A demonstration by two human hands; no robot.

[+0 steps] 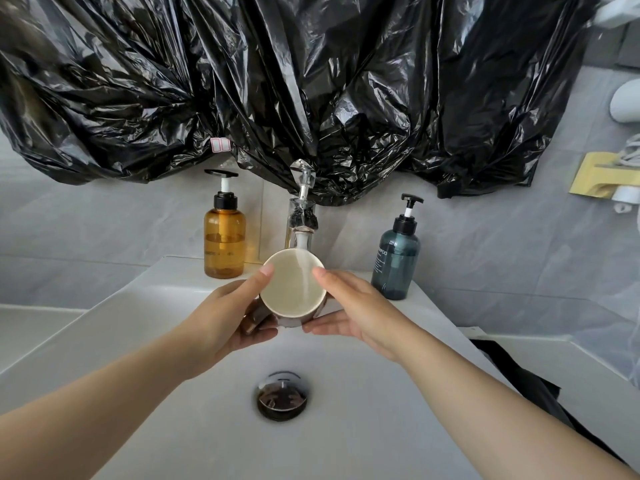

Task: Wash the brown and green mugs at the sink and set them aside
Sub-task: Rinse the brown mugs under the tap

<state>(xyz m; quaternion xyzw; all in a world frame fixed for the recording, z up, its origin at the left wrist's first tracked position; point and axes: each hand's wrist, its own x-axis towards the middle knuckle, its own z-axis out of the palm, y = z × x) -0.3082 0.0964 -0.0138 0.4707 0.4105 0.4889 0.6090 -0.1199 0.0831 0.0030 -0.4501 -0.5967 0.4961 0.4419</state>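
Brown mug (287, 292) under the water stream (305, 271) — left hand (225, 317) and right hand (360, 310) clasped round its sides, forearms outstretched

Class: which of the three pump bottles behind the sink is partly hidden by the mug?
The clear bottle in the middle; the mug covers its base. The amber bottle and teal bottle stand clear of it.

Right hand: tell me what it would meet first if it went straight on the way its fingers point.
The brown mug: the right hand points up and to the left, and its fingers touch the mug now. Past the mug lies the left hand, though depth is unclear.
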